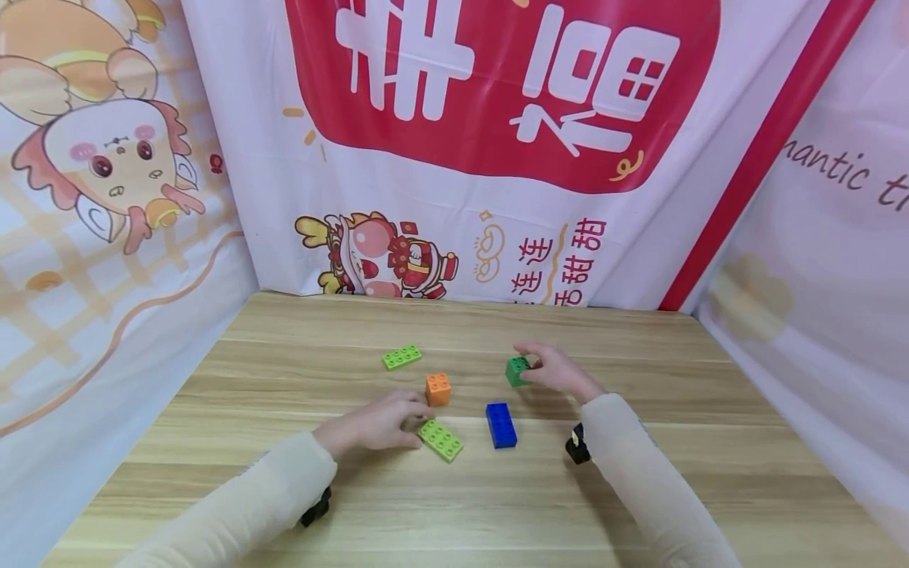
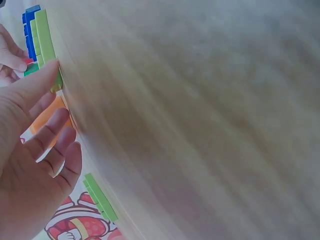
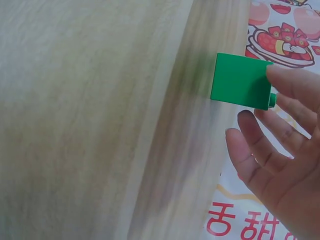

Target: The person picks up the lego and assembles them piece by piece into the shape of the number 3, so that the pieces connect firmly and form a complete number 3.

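My left hand is at the left end of a light green studded toy brick, with thumb and index finger on either side of that end. In the left wrist view the thumb overlaps this brick and the other fingers are loosely bent. An orange brick stands just beyond the left fingertips. My right hand pinches a green square brick between thumb and index finger; the index fingertip is hidden behind it in the right wrist view. A blue brick lies between the hands.
A second light green brick lies farther back on the wooden table. Printed cloths hang around the table, with a red and white banner along its back edge. Black wrist devices sit under both sleeves.
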Demonstrator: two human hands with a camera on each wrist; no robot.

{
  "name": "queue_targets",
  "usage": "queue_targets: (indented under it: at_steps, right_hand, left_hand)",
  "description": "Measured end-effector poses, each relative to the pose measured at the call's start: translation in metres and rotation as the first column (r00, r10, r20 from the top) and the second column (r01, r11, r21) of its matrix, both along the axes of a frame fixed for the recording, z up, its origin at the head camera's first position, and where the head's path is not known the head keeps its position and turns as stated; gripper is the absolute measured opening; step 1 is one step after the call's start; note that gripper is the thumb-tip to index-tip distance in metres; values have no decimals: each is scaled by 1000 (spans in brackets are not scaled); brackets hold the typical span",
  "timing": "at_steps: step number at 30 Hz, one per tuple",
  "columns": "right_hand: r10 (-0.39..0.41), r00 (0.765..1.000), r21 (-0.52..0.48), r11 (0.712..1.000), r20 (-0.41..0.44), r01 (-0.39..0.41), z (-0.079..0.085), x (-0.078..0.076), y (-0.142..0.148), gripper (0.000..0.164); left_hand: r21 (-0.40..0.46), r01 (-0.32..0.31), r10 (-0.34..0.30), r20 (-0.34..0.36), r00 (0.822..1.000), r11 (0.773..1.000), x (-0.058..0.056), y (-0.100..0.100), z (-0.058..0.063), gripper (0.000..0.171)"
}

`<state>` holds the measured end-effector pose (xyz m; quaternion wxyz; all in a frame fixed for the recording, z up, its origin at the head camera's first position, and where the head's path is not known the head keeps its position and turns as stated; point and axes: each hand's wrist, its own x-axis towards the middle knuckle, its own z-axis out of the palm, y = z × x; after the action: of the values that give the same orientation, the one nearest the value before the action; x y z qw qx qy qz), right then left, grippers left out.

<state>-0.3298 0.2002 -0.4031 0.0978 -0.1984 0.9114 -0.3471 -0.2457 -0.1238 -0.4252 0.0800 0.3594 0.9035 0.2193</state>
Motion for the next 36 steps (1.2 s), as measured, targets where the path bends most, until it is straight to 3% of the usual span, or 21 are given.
queue_targets:
  at_steps: [6, 16, 22, 36]
  right_hand:
    - [-28, 1000, -7, 1000, -2, 28, -2, 0, 1, 51]
    - [-84, 996, -22, 996, 0, 84, -8, -3, 2, 44]
    - [-95, 995, -43, 995, -16, 94, -9, -3, 2, 38]
    - [-108, 993, -99, 990, -39, 103, 3, 11, -4, 36]
  left_hand:
    - [-2, -33, 33, 4, 999, 999, 1, 3, 1, 46]
    - [47, -4, 5, -24, 1000, 999, 5, 7, 1, 32]
    - [44, -36, 36, -4, 999, 998, 5, 9, 0, 29]
    - [72, -38, 43, -63, 997, 997, 9, 13, -1, 27]
